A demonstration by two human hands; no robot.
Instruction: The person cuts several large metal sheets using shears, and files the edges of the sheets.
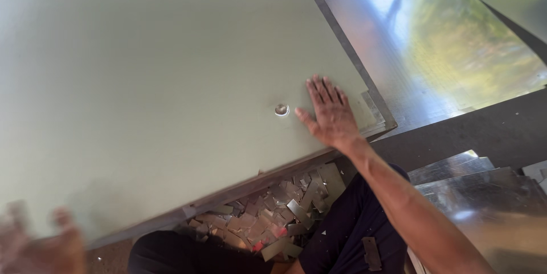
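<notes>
The right hand (329,115) lies flat on the pale green sheet (159,80), fingers (325,90) together and straight. The left hand (40,245) is blurred at the sheet's near edge; its fingers' state cannot be told.

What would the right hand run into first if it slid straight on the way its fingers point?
Probably nothing soon: the right hand lies flat on the pale green panel, fingers pointing up along bare surface. The small round metal fitting sits beside the thumb, off that line.

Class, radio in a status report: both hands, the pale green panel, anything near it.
Right hand flat, fingers spread, on pale green panel near its corner. Left hand blurred at the panel's near edge. Small round metal fitting beside the thumb. Metal offcuts heaped below.
</notes>
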